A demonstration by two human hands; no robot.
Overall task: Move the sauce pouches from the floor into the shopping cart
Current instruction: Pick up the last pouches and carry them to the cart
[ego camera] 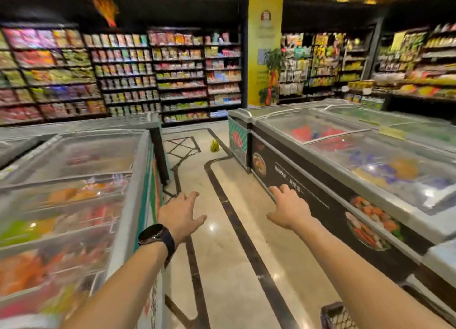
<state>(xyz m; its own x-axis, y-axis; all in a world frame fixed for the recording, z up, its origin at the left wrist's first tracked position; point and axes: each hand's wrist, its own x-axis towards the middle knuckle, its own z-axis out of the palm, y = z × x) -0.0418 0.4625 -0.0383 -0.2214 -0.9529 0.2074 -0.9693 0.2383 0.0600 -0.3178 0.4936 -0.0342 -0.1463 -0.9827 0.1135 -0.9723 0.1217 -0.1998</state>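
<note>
A small yellow-green heap of sauce pouches (214, 145) lies on the marble floor far down the aisle, near the corner of the right freezer. My left hand (181, 215), with a dark watch on its wrist, reaches forward with fingers spread and holds nothing. My right hand (287, 206) is stretched out the same way, empty, close to the black front of the right freezer. Both hands are well short of the pouches. A dark mesh corner of the shopping cart (336, 316) shows at the bottom edge, under my right forearm.
Glass-topped chest freezers line the aisle on the left (74, 180) and right (357, 161). The marble floor (229, 242) with dark inlay strips runs between them. Stocked shelves (148, 74) and a yellow pillar (265, 50) stand at the far end.
</note>
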